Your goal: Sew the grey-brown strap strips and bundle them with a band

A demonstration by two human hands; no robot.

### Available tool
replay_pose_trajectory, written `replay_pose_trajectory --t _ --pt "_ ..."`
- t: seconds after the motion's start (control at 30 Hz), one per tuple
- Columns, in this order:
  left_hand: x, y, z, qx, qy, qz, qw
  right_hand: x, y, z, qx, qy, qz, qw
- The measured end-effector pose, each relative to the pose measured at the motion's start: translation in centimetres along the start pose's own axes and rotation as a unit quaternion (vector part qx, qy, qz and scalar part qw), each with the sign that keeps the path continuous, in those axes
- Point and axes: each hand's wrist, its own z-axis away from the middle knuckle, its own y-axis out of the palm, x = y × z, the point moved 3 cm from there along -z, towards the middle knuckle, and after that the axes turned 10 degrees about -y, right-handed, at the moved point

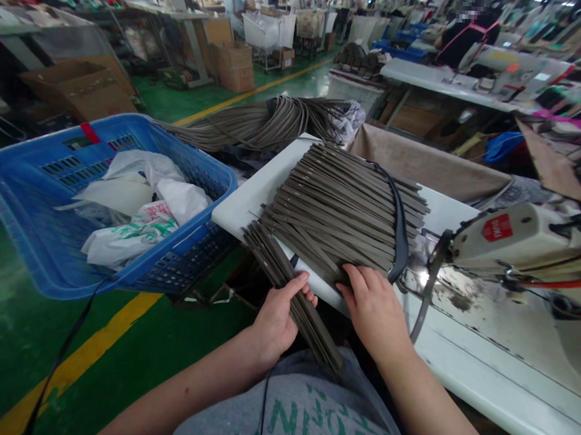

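Observation:
My left hand [280,314] is closed around a bundle of narrow grey-brown strips [273,259], held at a slant past the table's front edge. A wide pile of similar strips [340,207] lies across the white sewing table [245,205]. At the near edge of that pile rests my right hand [376,306], its fingers curled against the strips; their tips are partly hidden, so I cannot make out a firm grip. A dark band [400,223] runs over the right part of the pile.
A blue plastic basket [27,229] with white plastic bags [134,229] stands at the left. On the right is a sewing machine [508,238]. Behind the table lie long coiled strips [271,122] and a fabric-lined bin [430,160]. A person [468,42] sits farther back.

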Motion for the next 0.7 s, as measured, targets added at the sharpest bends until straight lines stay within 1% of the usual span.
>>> replay_pose_trajectory --t 0.07,0.13,0.23,0.4,0.53,0.7 --pt "-0.06 0.14 -0.02 0.010 -0.006 -0.002 1.000 0.16 0.40 0.13 0.012 -0.016 0.024 1.000" --pt "-0.07 0.07 -0.11 0.009 -0.012 0.006 1.000 0.37 0.41 0.25 0.007 -0.020 0.035 0.999" --pt "0.02 -0.24 -0.25 0.004 -0.020 0.008 1.000 0.55 0.07 0.40 0.000 -0.011 0.016 1.000" --pt "0.04 -0.40 -0.25 -0.015 -0.017 -0.034 0.999 0.42 -0.46 0.58 -0.013 0.054 -0.106 0.993" --pt "-0.05 -0.08 -0.17 -0.014 -0.011 -0.053 0.998 0.28 -0.50 0.49 -0.021 0.103 -0.226 0.968" --pt "0.06 -0.28 -0.36 0.004 0.003 -0.055 0.998 0.44 -0.22 0.40 -0.005 0.116 -0.334 0.935"
